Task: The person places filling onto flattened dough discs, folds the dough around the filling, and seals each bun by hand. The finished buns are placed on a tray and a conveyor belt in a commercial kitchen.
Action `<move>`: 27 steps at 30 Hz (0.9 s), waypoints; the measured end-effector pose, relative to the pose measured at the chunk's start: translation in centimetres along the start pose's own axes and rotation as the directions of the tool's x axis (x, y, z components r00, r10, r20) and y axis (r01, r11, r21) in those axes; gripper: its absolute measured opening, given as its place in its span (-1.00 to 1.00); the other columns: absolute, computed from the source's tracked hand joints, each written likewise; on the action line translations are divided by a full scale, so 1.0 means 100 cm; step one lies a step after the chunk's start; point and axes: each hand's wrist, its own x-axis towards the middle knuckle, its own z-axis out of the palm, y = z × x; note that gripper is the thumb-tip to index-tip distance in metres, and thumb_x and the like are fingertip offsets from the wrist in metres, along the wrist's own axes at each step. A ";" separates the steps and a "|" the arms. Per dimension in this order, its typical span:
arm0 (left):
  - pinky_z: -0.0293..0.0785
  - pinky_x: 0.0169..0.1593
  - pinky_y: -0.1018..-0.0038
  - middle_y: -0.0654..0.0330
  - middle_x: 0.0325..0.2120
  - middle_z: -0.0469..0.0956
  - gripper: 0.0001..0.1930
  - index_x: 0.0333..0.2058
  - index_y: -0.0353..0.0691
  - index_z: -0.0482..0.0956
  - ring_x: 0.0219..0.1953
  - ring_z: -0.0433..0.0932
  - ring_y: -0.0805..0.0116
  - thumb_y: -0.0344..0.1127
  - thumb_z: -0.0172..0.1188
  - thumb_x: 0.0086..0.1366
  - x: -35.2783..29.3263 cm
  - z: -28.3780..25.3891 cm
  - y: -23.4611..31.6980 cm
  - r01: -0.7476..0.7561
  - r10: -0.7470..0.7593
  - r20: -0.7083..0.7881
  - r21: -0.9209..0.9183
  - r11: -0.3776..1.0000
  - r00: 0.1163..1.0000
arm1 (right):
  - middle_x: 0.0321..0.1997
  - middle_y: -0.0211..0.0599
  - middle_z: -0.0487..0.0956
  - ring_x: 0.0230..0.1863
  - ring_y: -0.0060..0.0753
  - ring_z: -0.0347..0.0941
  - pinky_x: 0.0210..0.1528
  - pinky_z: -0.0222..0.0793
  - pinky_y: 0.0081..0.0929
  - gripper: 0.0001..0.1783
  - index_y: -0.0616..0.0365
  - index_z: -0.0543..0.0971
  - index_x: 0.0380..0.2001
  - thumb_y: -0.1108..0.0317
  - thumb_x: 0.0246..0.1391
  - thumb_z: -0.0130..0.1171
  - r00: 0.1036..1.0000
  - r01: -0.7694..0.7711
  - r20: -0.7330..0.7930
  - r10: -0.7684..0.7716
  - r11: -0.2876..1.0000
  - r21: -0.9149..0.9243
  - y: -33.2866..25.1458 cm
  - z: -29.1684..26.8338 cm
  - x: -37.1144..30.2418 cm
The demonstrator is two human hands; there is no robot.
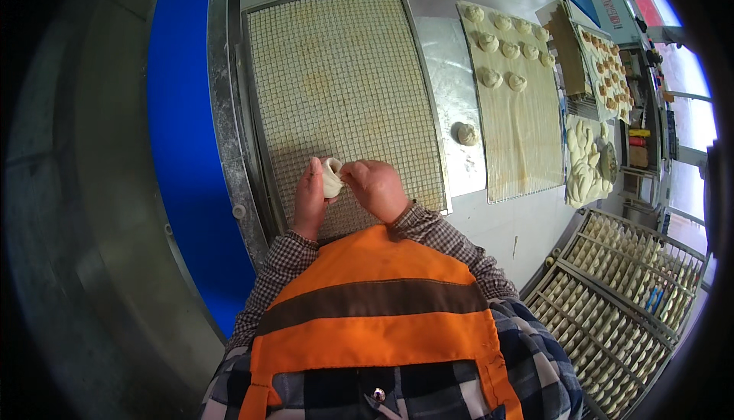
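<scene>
Between my two hands is a small white dough bun [332, 181], its gathered top edge still showing a dark opening. My left hand [309, 200] cups the bun from the left, thumb pointing up along its side. The fingers of my right hand [377, 189] are bent and pinch the bun's rim on the right; what exactly lies under the fingertips is hidden. Both hands are above the near end of a mesh-lined tray [344, 68] with a metal frame. A single shaped bun [466, 134] sits on the floury metal surface to the right of the tray.
Further right, a cloth-lined board [520, 137] carries several shaped buns at its far end. Beyond it lie a pile of dough pieces [585, 164] and a tray of brown-topped pieces [608, 72]. Loaded racks [604, 328] stand at the lower right; a blue belt [183, 114] runs along the left.
</scene>
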 end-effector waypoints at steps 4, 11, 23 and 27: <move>0.27 -0.53 0.67 0.38 -0.49 0.48 -0.42 -0.22 -0.15 0.54 -0.52 0.40 0.64 0.22 -0.28 0.43 0.005 -0.006 0.004 0.072 -0.076 0.042 0.102 0.992 0.996 | -0.49 -0.12 0.54 -0.47 -0.08 0.49 -0.41 0.41 -0.27 -0.79 0.24 0.52 -0.26 0.42 0.00 0.20 0.943 -0.331 0.142 0.302 0.900 0.283 0.000 -0.003 0.001; 0.22 -0.59 0.67 0.35 -0.52 0.46 -0.40 -0.24 -0.16 0.52 -0.54 0.40 0.61 0.24 -0.33 0.43 0.006 -0.004 0.024 0.265 -0.282 0.115 0.149 0.953 0.952 | -0.45 -0.10 0.56 -0.41 -0.13 0.52 -0.36 0.42 -0.32 -0.77 0.23 0.55 -0.25 0.45 -0.03 0.23 0.841 -0.541 0.324 0.434 0.704 0.460 0.002 -0.007 -0.002; 0.41 -0.48 0.60 0.28 -0.38 0.52 -0.39 -0.13 -0.24 0.47 -0.44 0.50 0.55 0.21 -0.35 0.44 0.007 -0.006 0.011 0.119 -0.118 0.260 0.011 0.993 0.958 | -0.43 -0.07 0.56 -0.40 -0.02 0.52 -0.38 0.43 -0.26 -0.84 0.28 0.55 -0.33 0.48 -0.03 0.21 0.817 -0.571 0.336 0.468 0.579 0.582 -0.003 -0.013 -0.004; 0.44 -0.47 0.57 0.25 -0.38 0.52 -0.44 -0.16 -0.24 0.47 -0.45 0.50 0.52 0.15 -0.32 0.46 0.003 0.003 0.012 -0.319 0.254 0.228 0.327 0.890 0.940 | -0.45 -0.15 0.57 -0.43 -0.30 0.55 -0.38 0.44 -0.42 -0.86 0.31 0.54 -0.33 0.49 0.00 0.21 0.994 -0.064 0.094 0.058 0.996 0.059 -0.003 -0.019 -0.006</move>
